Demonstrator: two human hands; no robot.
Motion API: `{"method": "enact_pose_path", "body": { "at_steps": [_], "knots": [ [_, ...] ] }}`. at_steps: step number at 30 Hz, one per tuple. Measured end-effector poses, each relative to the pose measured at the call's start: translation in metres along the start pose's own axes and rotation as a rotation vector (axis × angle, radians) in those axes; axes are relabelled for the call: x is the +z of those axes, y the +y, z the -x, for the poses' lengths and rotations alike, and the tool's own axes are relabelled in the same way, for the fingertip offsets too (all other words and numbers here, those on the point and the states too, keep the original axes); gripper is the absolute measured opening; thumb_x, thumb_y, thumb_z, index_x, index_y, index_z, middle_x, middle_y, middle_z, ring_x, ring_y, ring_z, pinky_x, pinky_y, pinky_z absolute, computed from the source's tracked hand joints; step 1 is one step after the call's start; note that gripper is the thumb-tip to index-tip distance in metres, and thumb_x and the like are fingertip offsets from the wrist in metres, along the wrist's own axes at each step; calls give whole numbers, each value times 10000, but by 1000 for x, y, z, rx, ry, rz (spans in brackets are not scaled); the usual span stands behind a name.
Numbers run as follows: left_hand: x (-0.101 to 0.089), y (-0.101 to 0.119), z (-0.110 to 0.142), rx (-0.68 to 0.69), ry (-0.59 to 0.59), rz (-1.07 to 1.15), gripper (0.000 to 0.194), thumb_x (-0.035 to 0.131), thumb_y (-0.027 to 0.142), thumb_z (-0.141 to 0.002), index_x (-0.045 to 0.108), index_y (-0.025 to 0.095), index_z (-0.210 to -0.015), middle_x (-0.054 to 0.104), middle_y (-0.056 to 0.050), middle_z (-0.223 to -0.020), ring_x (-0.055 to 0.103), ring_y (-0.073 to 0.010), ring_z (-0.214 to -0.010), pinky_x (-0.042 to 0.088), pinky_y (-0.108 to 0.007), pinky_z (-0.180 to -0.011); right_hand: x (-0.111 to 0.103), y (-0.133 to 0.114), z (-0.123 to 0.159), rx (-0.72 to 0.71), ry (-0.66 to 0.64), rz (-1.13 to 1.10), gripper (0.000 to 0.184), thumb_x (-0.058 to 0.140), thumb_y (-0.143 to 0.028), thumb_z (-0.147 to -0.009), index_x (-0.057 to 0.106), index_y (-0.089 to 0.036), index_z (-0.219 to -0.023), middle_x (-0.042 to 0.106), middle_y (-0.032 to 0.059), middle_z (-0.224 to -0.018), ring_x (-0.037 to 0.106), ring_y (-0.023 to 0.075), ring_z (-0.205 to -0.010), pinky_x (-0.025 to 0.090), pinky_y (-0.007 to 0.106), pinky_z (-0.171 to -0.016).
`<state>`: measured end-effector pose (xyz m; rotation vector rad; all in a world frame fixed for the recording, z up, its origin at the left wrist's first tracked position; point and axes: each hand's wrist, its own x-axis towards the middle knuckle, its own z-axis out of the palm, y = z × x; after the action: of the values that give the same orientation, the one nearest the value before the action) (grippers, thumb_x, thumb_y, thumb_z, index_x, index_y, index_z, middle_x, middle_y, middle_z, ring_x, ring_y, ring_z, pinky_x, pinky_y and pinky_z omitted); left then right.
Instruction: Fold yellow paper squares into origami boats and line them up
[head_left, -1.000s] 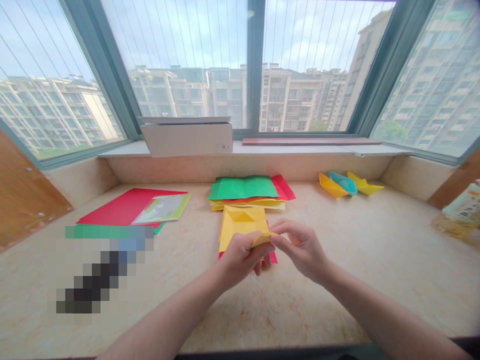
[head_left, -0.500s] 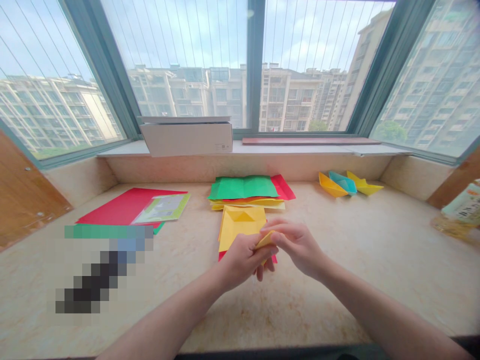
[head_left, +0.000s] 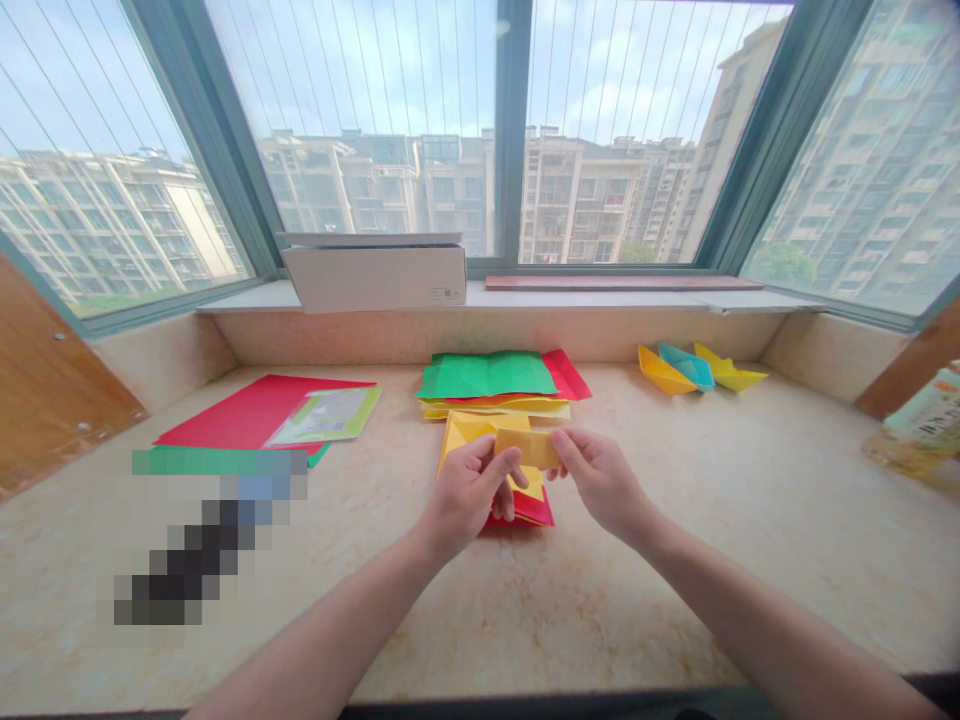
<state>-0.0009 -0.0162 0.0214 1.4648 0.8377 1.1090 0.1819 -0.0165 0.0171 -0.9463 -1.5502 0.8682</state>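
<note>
Both hands hold a small folded yellow paper (head_left: 528, 446) above the stone sill. My left hand (head_left: 466, 492) pinches its left end and my right hand (head_left: 600, 479) pinches its right end, fingers closed on it. Under the hands lie a folded yellow sheet (head_left: 469, 429) and a red sheet (head_left: 529, 510). Just behind is a stack of coloured sheets with a green one (head_left: 487, 375) on top.
Three folded paper boats (head_left: 697, 368), two yellow and one blue, sit at the back right. A red sheet with a leaflet (head_left: 259, 413) lies at the left, above a blurred patch. A white box (head_left: 375, 270) stands on the window ledge. A bottle (head_left: 919, 425) is at the right edge.
Both hands have lifted the small yellow paper up and away from me, turning it so its flat face shows. The red sheet beneath is now uncovered.
</note>
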Motion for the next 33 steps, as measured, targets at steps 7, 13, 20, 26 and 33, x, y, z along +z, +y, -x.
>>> {"method": "enact_pose_path", "body": {
  "at_steps": [7, 13, 20, 26, 33],
  "knots": [
    [2, 1, 3, 56, 37, -77, 423, 511, 554, -916, 562, 145, -825, 664, -14, -623, 549, -88, -373, 402, -186, -375, -7, -1, -4, 26, -75, -12, 414, 523, -514, -941, 689, -155, -816, 662, 27, -676, 579, 139, -606, 446, 253, -570],
    [2, 4, 6, 53, 17, -147, 429, 471, 546, -935, 535, 150, -781, 642, -10, -594, 529, -81, -364, 381, -178, -372, -7, -1, -2, 43, -188, -29, 410, 536, -505, -940, 698, -142, -839, 691, 43, -695, 631, 151, -632, 480, 257, -609],
    [0, -2, 5, 54, -14, -191, 413, 420, 522, -969, 495, 175, -758, 567, 32, -486, 498, -82, -345, 322, -166, -368, -2, 0, 5, 27, -215, 59, 472, 512, -520, -950, 695, -139, -740, 702, 55, -674, 617, 150, -622, 460, 252, -611],
    [-1, -9, 5, 97, -23, -386, 458, 373, 479, -994, 523, 170, -691, 504, 39, -407, 458, -75, -354, 345, -170, -415, 2, 1, 6, 104, -266, 56, 517, 516, -566, -929, 662, -136, -683, 656, 36, -614, 560, 134, -556, 403, 238, -536],
    [1, -13, 7, -1, 2, -250, 536, 352, 582, -964, 502, 176, -648, 503, 31, -392, 467, -90, -313, 306, -179, -359, 1, 0, 6, 95, -270, 50, 561, 482, -592, -935, 670, -129, -681, 688, 65, -639, 591, 147, -575, 420, 248, -553]
  ]
}}
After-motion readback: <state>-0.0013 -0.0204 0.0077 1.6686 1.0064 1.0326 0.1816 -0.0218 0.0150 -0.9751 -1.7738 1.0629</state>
